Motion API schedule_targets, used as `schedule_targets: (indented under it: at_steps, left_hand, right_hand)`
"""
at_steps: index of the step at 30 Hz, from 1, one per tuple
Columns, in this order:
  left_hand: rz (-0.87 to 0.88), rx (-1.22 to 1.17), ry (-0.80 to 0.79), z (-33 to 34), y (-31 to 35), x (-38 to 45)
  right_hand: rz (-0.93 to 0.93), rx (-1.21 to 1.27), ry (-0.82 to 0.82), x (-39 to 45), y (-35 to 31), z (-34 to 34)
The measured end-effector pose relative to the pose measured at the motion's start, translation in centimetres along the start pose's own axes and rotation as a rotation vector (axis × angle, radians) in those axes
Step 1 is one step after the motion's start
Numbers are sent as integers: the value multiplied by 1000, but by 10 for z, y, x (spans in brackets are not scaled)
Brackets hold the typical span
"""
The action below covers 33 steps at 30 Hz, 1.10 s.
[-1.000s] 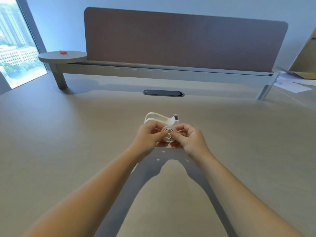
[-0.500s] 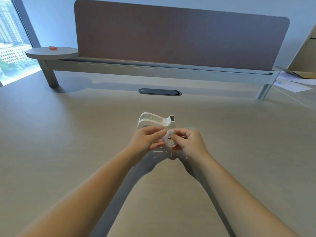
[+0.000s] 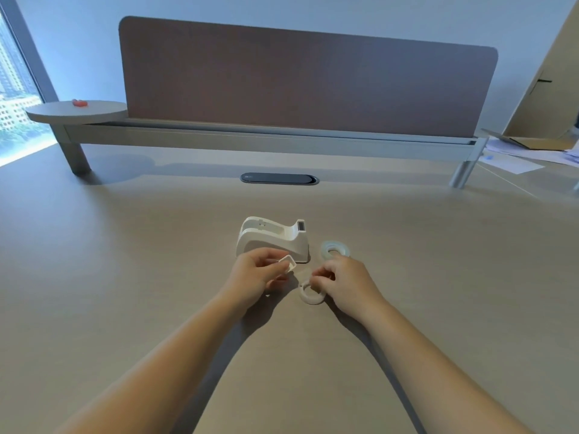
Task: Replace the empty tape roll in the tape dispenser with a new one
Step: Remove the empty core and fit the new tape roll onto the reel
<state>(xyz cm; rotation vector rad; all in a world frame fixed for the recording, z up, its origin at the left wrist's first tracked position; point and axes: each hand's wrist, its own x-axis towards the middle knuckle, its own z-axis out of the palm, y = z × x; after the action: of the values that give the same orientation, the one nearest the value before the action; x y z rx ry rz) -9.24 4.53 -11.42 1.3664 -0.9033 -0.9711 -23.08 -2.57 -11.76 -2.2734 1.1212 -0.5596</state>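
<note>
White plastic marks the tape dispenser (image 3: 272, 239), which stands on the pale worktop (image 3: 125, 277) with its cradle bare. Just in front of it, the left hand (image 3: 257, 275) pinches a small white hub piece (image 3: 288, 264) between thumb and fingers. The right hand (image 3: 341, 281) is loosely curled, its fingertips at the empty core ring (image 3: 311, 294) lying on the worktop; whether it grips the ring I cannot tell. The new clear roll (image 3: 335, 249) lies just right of the dispenser. Judging by this, the old core is off, and next the hub must be seated in the new roll.
</note>
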Motion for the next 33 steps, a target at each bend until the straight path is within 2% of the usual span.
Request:
schedule_targets:
  at_steps: [6,9,11,14,16,18,21,23,24,29,33]
  left_hand:
    - [-6,-122,-17,17,1,6]
    - [-42,-160,-38,24,1,12]
    - [-67,-177,-64,27,3,15]
    - [-89,-203,-80,26,4,16]
    - [-97,-194,-74,25,4,17]
    - [-101,-177,-61,25,4,16]
    - [-88,-161,-51,26,4,13]
    - [-73,-138,-45,27,6,11]
    - [-70,-134,-44,28,7,10]
    - [-113,-194,-99,30,14,-1]
    - [-154,-247,-98,28,16,-9]
  right_hand:
    - [89,84,279,6,21,-13]
    - [191,128,215,17,32,-13]
    - [237,68,168,25,36,-10]
    - [227,-90,156,34,34,-7]
    - [216,-88,152,37,34,-7]
    - [223,38,173,35,34,-7]
    - [245,424,205,20,28,-15]
    - [214,635,166,8,23,-22]
    - [180,665,153,2,21,-24]
    - [18,699,141,-17,5,-23]
    - [-83,516,135,-20,-8,-12]
